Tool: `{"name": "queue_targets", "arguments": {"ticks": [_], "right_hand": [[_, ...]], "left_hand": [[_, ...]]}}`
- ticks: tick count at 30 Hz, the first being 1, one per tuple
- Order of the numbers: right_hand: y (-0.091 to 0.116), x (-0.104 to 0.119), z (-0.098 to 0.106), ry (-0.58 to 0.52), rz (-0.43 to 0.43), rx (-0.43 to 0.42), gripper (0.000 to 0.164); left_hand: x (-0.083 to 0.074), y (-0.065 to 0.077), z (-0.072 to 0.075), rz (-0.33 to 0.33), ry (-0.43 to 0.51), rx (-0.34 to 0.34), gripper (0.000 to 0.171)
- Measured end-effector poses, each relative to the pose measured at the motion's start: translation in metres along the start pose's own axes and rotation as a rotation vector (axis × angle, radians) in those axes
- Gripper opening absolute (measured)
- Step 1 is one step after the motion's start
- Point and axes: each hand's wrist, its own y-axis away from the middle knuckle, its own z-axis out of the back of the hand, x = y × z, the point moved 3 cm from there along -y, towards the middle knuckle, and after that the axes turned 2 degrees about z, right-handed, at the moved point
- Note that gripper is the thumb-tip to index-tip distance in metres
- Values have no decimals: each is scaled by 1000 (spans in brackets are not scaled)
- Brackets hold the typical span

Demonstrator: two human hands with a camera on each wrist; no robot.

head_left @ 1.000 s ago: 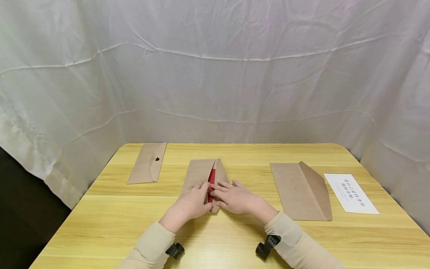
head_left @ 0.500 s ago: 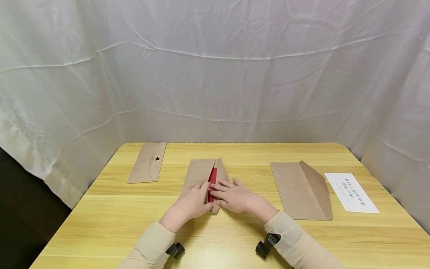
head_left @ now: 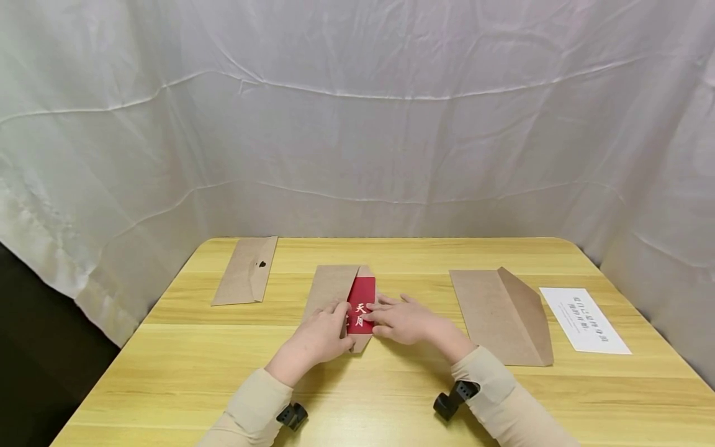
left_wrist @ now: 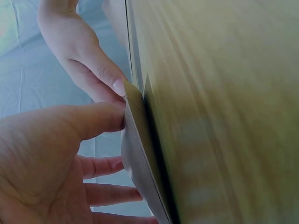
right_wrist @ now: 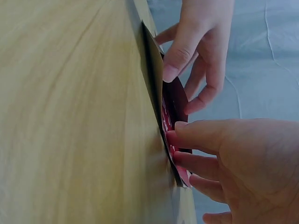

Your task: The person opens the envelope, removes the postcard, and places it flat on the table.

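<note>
In the head view a brown paper envelope (head_left: 329, 279) lies mid-table, its mouth facing right. My left hand (head_left: 319, 334) holds it at the mouth, thumb at the near edge and fingers over the upper panel, which is raised. A red card (head_left: 365, 292) with white characters sticks partly out of the mouth, over the unfolded flap; its left part is hidden inside. My right hand (head_left: 403, 320) rests extended fingertips on the card's right part. The right wrist view shows those fingers (right_wrist: 196, 135) against the red card (right_wrist: 169, 122), with the mouth gaping.
A closed brown envelope (head_left: 237, 273) with a small black mark lies at the back left. To the right lies another brown envelope (head_left: 486, 316) with its flap unfolded, beside a white printed card (head_left: 583, 320). Grey-white cloth (head_left: 357, 124) hangs behind the wooden table (head_left: 184, 385).
My right hand has moved right, and the red card has slid right out of the envelope, uncovering its white characters. The left hand stays in place on the envelope.
</note>
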Motion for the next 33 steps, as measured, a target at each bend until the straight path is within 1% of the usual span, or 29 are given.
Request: {"name": "queue_targets", "arguments": {"ticks": [10, 20, 24, 26, 28, 33], "right_hand": [[4, -7, 0, -21, 2, -3, 43], [14, -11, 2, -33, 27, -26, 43], [14, -14, 1, -42, 28, -44, 42], [13, -15, 0, -39, 37, -72, 41], [10, -15, 0, -26, 59, -116, 38], [1, -13, 2, 45, 131, -279, 27]], "left_hand": [[2, -1, -2, 16, 8, 1, 62], [2, -1, -1, -2, 15, -6, 63], [2, 0, 0, -4, 16, -9, 60], [2, 0, 0, -6, 16, -11, 59], [1, 0, 0, -7, 15, -12, 58], [0, 1, -1, -14, 3, -9, 60]]}}
